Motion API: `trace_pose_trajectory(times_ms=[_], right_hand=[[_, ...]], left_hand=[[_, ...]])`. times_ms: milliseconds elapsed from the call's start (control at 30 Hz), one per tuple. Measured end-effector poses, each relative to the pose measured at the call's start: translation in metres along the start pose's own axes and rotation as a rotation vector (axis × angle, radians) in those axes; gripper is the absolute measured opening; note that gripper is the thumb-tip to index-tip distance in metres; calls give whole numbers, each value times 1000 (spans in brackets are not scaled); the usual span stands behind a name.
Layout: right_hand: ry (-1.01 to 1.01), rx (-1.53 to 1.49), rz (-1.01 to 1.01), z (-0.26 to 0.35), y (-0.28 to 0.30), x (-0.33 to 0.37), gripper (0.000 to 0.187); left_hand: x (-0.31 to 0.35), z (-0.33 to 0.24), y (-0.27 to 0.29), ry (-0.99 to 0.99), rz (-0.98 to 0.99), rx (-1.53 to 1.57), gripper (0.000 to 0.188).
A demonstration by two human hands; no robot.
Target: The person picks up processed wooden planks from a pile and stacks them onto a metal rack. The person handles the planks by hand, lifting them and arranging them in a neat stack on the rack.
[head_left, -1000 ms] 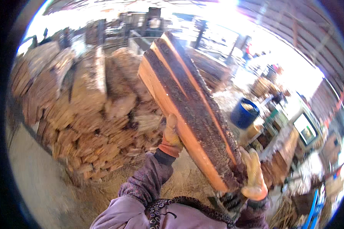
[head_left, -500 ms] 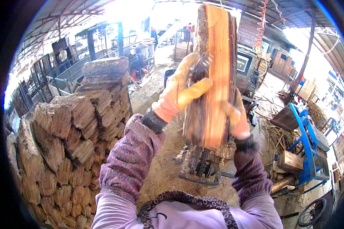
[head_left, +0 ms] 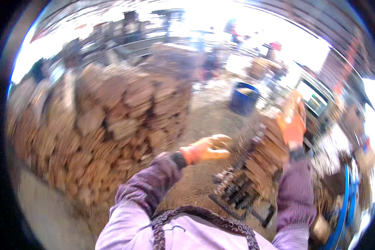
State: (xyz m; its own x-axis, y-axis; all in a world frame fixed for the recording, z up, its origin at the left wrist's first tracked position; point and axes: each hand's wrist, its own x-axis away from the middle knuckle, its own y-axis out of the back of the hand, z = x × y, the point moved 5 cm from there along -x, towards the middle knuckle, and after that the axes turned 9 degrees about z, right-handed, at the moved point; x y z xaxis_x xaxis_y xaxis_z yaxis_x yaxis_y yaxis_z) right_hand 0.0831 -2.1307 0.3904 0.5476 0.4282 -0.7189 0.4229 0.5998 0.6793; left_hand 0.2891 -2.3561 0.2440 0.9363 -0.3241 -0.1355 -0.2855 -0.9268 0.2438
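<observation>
Frame heavily motion-blurred. Left hand (head_left: 207,149), gloved in orange and yellow, hangs over the dusty brown floor (head_left: 200,125), fingers loosely spread, thumb apart, nothing in it. Right hand (head_left: 293,121), same glove colours, raised higher, fingers pointing up; too smeared to tell if they are spread or closed on anything. Brown wooden slabs with a dark rough edge (head_left: 266,160) lie between the hands, nearer the right one, slanting away from the body; contact with the right hand cannot be told. Black metal chain mechanism (head_left: 239,193) sits at their near end, low in front of the body. Large stack of rough split brown wood (head_left: 125,112) fills the left side. Round blue barrel with pale stuff inside (head_left: 242,102) stands beyond the slabs. Grey-green machine with a bright window (head_left: 314,98) behind the right hand. Blue metal frame (head_left: 343,208) at lower right. Purple patterned sleeves (head_left: 152,179) on both forearms, lavender top (head_left: 191,233) at the bottom edge
</observation>
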Motion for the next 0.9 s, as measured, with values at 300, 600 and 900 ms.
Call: trace_pose_trajectory(times_ms=[300, 600, 900], right_hand=[[602, -416, 427, 300, -143, 44, 80], [755, -824, 591, 510, -264, -89, 93], [805, -952, 1082, 604, -347, -159, 101]], left_hand=[[141, 52, 115, 154, -324, -301, 68], [367, -38, 260, 400, -1568, -1577, 78], [371, -8, 336, 706, -1249, -1250, 118]])
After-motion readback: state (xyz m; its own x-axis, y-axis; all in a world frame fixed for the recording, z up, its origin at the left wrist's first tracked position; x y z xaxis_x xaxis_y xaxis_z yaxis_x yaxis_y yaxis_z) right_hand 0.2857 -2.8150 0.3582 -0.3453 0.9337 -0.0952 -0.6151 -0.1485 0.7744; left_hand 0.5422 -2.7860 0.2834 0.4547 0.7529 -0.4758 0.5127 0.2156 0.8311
